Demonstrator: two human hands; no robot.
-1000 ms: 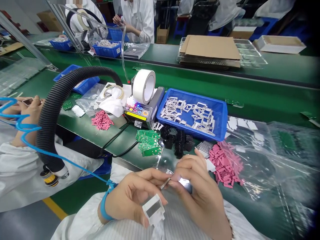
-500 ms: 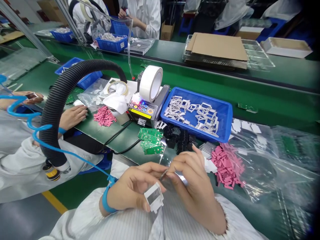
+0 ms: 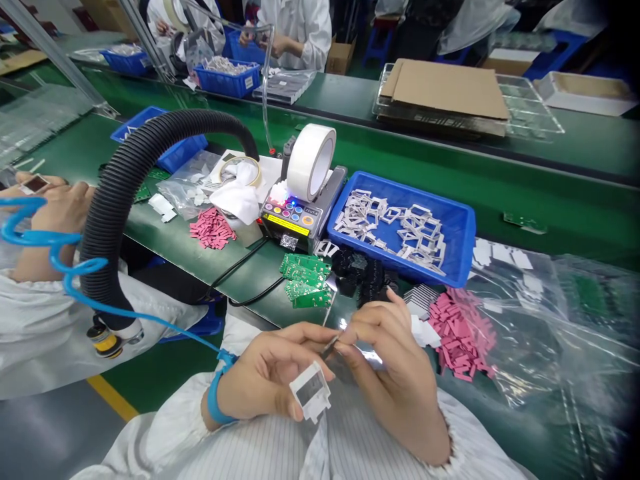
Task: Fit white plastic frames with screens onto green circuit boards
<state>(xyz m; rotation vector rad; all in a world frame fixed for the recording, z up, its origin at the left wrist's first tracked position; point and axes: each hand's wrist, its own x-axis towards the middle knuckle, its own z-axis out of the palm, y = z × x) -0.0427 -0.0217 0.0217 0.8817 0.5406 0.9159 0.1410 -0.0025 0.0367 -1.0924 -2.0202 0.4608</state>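
My left hand [image 3: 270, 377] is closed round a small white frame with a dark grey square in it [image 3: 311, 390], held low over my lap. My right hand [image 3: 395, 373] is pinched on a thin metal tool [image 3: 330, 345], which looks like tweezers, its tip meeting my left fingertips. Both hands are close together just in front of the table edge. A blue wrist strap [image 3: 214, 399] circles my left wrist, with a blue coiled cord [image 3: 60, 263] running off to the left.
On the green table lie green circuit boards [image 3: 305, 283], black parts [image 3: 363, 273], pink strips [image 3: 463, 333], a blue tray of white frames [image 3: 463, 250], a tape dispenser [image 3: 300, 213] and plastic bags [image 3: 575, 313]. A black hose [image 3: 125, 180] arches at left. A co-worker's hand [image 3: 50, 207] is at far left.
My hands stay together with the frame and tool, shifting slightly. The co-worker's hand that lay on the table at left half a second ago has pulled back and holds a small part.
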